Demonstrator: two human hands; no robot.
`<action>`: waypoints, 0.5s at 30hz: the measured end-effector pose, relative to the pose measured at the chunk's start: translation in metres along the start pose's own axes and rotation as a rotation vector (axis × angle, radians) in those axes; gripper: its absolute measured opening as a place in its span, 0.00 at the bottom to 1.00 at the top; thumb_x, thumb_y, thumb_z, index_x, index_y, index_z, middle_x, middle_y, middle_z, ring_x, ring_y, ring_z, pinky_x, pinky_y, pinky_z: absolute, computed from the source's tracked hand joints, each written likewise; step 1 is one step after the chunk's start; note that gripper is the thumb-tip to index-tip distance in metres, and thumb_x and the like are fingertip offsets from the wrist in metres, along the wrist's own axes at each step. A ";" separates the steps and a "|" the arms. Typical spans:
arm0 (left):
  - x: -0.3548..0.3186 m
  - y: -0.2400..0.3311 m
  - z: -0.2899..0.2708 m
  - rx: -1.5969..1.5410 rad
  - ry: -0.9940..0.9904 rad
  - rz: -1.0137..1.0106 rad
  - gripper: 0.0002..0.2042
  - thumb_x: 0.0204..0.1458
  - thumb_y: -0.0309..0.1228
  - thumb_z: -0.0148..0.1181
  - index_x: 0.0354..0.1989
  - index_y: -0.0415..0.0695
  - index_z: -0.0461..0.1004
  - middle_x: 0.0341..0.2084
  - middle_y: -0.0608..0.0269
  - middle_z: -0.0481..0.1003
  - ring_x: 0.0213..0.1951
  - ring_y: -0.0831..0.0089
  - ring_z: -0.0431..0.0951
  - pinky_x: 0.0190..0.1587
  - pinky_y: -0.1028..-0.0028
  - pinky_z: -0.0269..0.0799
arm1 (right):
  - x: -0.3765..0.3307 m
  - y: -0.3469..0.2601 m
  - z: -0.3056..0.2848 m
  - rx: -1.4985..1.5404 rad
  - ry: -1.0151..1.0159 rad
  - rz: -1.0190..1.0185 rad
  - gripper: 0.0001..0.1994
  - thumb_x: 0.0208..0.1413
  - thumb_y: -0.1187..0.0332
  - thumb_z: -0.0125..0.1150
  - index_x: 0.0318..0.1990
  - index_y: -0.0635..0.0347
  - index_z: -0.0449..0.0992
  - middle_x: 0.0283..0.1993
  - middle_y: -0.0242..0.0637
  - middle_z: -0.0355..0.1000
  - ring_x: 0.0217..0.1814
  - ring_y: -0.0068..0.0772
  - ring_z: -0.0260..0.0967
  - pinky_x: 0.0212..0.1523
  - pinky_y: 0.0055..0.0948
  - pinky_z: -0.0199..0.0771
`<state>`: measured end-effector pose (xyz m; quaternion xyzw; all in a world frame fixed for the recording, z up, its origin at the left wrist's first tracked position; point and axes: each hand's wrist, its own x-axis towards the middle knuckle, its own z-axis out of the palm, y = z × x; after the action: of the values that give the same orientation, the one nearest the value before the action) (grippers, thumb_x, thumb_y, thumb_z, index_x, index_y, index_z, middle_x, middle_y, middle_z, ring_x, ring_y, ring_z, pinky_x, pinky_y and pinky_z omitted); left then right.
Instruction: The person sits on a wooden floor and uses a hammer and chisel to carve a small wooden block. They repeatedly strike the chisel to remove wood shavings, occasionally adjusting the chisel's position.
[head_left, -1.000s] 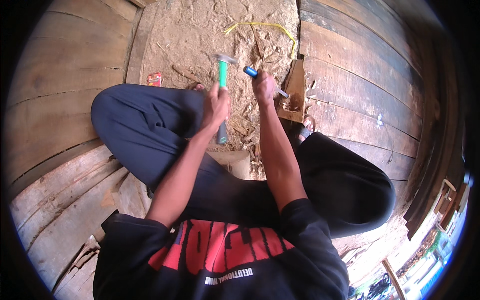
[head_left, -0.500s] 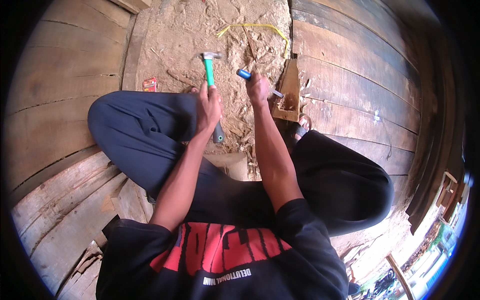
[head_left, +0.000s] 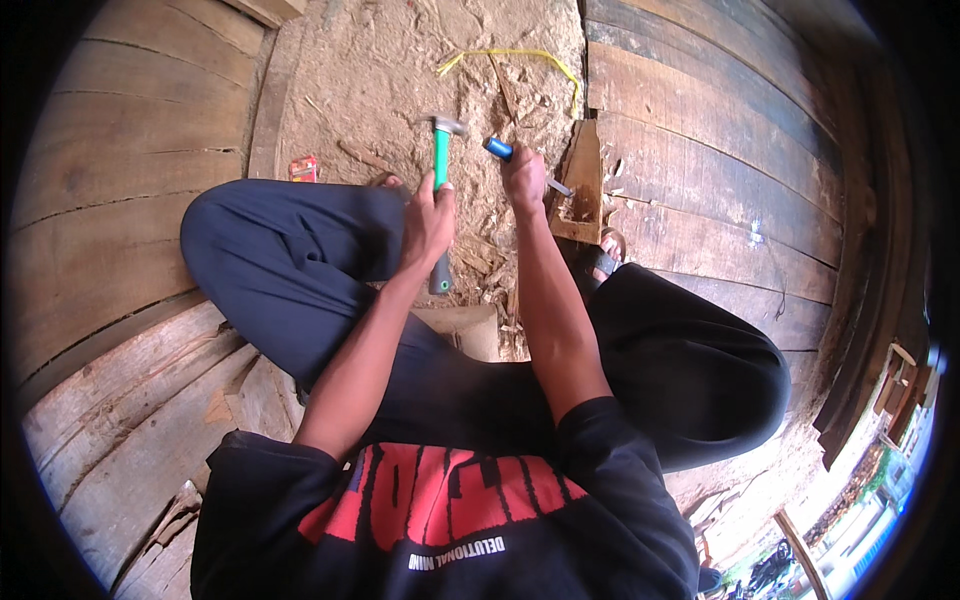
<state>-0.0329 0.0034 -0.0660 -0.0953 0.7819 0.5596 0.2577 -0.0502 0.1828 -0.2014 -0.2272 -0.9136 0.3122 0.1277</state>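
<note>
My left hand point(head_left: 429, 228) is closed round the handle of a claw hammer point(head_left: 441, 160), which has a green shaft, a dark grip end and a metal head pointing away from me. In my right hand point(head_left: 524, 180) is a chisel point(head_left: 497, 149) with a blue handle, held tilted. Its metal blade reaches down to the right, to a hollow in a wooden block point(head_left: 581, 170). The hammer head is to the left of the chisel's handle end, apart from it. Wood chips lie around the hollow. My fingers hide the middle of the chisel.
Wooden plank walls point(head_left: 700, 130) rise on the right and the left. Wood shavings cover the dirt floor point(head_left: 370, 70), where a yellow strap point(head_left: 520, 52) and a small red packet point(head_left: 303, 169) lie. My sandalled foot point(head_left: 606, 255) is beside the block's near end.
The hammer has moved right and slightly toward me, its head now closer to the chisel's handle. My right hand and the chisel have shifted only slightly.
</note>
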 end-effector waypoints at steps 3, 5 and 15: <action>0.000 0.007 -0.002 0.006 -0.124 -0.081 0.09 0.67 0.37 0.46 0.50 0.49 0.61 0.19 0.70 0.65 0.11 0.82 0.61 0.10 0.77 0.58 | -0.001 -0.007 -0.008 0.005 0.022 0.030 0.05 0.53 0.69 0.60 0.28 0.57 0.75 0.23 0.53 0.73 0.26 0.57 0.74 0.28 0.48 0.74; -0.001 0.006 -0.002 -0.242 -0.067 -0.034 0.07 0.67 0.36 0.45 0.47 0.49 0.62 0.19 0.71 0.65 0.11 0.83 0.61 0.10 0.77 0.58 | -0.002 -0.008 -0.009 0.036 0.091 -0.031 0.07 0.54 0.71 0.57 0.24 0.58 0.74 0.20 0.54 0.71 0.22 0.59 0.72 0.26 0.50 0.72; -0.006 0.001 0.003 0.129 -0.064 0.095 0.16 0.64 0.38 0.44 0.51 0.41 0.68 0.21 0.60 0.75 0.20 0.68 0.75 0.25 0.64 0.71 | -0.006 -0.002 -0.009 0.017 0.015 0.006 0.06 0.52 0.65 0.63 0.30 0.56 0.77 0.25 0.54 0.74 0.28 0.57 0.75 0.29 0.48 0.75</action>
<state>-0.0271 0.0058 -0.0626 -0.0235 0.8113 0.5224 0.2615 -0.0424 0.1836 -0.1936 -0.2311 -0.9092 0.3186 0.1357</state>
